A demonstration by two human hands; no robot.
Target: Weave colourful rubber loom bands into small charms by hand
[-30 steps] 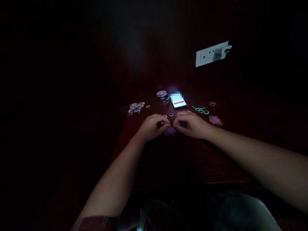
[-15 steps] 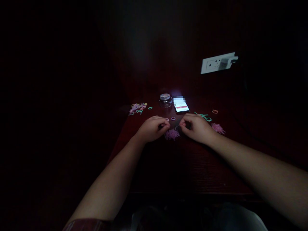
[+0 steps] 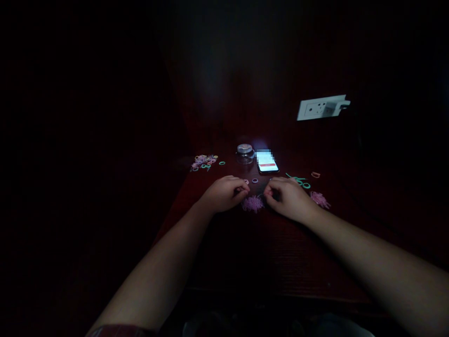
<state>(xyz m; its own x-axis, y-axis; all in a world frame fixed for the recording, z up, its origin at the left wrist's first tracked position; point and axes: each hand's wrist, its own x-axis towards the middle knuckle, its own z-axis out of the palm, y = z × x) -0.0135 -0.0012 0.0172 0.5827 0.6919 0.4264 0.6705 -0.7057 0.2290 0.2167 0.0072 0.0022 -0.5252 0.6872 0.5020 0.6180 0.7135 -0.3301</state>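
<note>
Purple band pile (image 3: 252, 203), on the dark table (image 3: 266, 252), between the hands; left hand (image 3: 226, 194), fingertips narrowly curled, contents unclear; right hand (image 3: 288, 197), fingers likewise pinched, contents unclear; beyond, lidded jar (image 3: 244, 150), lit phone (image 3: 267, 161); pink pile (image 3: 319, 200), rightward; mixed bands (image 3: 204, 162), far left.

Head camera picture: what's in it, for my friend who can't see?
A person's left hand and right hand curl beside a purple pile of little bands on a dark red table. Beyond are a round container and a lit phone; a colourful pile lies left, green bands and a pink pile right.
</note>
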